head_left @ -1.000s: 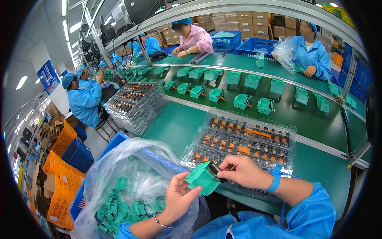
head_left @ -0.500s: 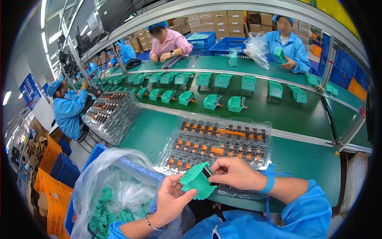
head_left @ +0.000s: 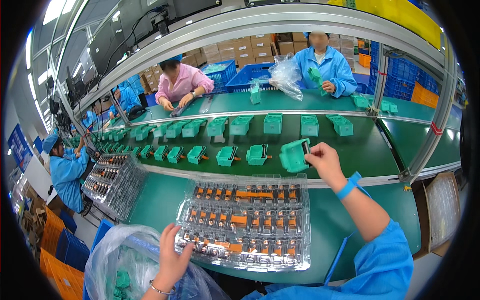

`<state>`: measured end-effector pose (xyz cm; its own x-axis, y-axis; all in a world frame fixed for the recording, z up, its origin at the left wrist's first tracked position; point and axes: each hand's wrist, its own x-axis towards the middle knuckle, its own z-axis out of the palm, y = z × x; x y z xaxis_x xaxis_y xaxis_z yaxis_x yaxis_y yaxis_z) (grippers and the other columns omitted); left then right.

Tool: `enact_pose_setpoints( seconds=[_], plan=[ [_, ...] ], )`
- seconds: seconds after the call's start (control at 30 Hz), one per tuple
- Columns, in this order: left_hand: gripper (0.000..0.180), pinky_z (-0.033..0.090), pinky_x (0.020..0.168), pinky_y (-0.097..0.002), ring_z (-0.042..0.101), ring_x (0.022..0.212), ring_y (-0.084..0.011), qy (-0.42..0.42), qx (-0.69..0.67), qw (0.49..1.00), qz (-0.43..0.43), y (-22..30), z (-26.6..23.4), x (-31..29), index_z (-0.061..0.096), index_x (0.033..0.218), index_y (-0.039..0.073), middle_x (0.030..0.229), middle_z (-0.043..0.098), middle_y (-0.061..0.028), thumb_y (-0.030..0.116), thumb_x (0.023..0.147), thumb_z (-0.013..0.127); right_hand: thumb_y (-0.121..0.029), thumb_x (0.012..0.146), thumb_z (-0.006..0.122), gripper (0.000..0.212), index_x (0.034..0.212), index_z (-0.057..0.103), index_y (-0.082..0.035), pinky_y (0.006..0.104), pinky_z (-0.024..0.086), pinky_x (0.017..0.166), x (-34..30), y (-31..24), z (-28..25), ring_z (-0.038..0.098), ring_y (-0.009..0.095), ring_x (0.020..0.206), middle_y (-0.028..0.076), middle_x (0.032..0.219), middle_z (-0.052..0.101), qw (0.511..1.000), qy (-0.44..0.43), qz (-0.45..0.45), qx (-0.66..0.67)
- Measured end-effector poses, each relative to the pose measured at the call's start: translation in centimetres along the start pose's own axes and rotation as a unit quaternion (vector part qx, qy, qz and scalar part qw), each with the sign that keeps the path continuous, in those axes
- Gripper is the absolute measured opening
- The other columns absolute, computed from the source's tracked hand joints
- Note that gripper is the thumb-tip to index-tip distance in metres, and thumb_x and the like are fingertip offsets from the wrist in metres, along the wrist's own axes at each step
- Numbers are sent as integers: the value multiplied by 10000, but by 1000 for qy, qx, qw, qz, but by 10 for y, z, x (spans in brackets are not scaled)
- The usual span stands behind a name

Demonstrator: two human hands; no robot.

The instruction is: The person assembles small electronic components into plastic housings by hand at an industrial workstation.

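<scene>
My right hand (head_left: 326,162) pinches a green plastic housing (head_left: 292,157) by its right edge, fingers and thumb closed on it. A dark piece shows along that edge. The housing hangs tilted over the near part of the dark green belt (head_left: 357,162), to the right of a row of similar housings. Empty and spread, my left hand (head_left: 172,254) hovers at the left edge of a clear plastic tray (head_left: 282,204). Rows of small black, orange and copper-coloured parts fill this tray. Left of that hand, a clear bag (head_left: 105,257) holds more green pieces (head_left: 121,280).
Two rows of green housings (head_left: 217,126) line the belt. A stack of filled trays (head_left: 112,187) stands at the left. Metal frame posts (head_left: 434,117) and an overhead rail (head_left: 225,27) enclose the station. A blue wrist strap (head_left: 349,185) with cord circles my right wrist. Co-workers sit across and left.
My left hand has let go of the green housing and moved left. My right hand has carried the housing forward over the belt. The view has swung to the right.
</scene>
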<state>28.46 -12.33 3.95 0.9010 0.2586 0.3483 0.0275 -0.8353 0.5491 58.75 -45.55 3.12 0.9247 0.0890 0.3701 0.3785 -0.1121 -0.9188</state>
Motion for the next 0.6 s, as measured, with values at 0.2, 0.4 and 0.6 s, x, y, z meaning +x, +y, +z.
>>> enact_pose_setpoints(
  seconds=[0.2, 0.4, 0.6],
  plan=[
    [586, 386, 956, -401, 471, 1144, -386, -53, 124, 990, -41, -49, 3, 16, 376, 1239, -117, 1229, 461, -288, 170, 794, 626, -15, 739, 677, 158, 789, 532, 18, 349, 550, 526, 67, 80, 16, 578, 183, 637, 85, 729, 542, 967, 40, 253, -5],
    [573, 490, 765, -371, 632, 851, -302, -65, 54, 975, -208, -73, 1, 22, 419, 1248, -68, 993, 612, -213, 198, 793, 643, -5, 699, 684, 191, 821, 560, 75, 384, 542, 472, 88, 116, 44, 581, 278, 608, 161, 781, 547, 940, 12, 339, 45],
    [370, 484, 722, -349, 629, 809, -287, -12, 27, 985, -169, -80, 3, 13, 569, 1093, -12, 866, 637, -173, 193, 793, 639, -73, 727, 712, 244, 863, 564, 64, 387, 531, 488, 82, 102, 59, 571, 241, 643, 127, 804, 553, 933, -41, 357, 1]
  ],
)
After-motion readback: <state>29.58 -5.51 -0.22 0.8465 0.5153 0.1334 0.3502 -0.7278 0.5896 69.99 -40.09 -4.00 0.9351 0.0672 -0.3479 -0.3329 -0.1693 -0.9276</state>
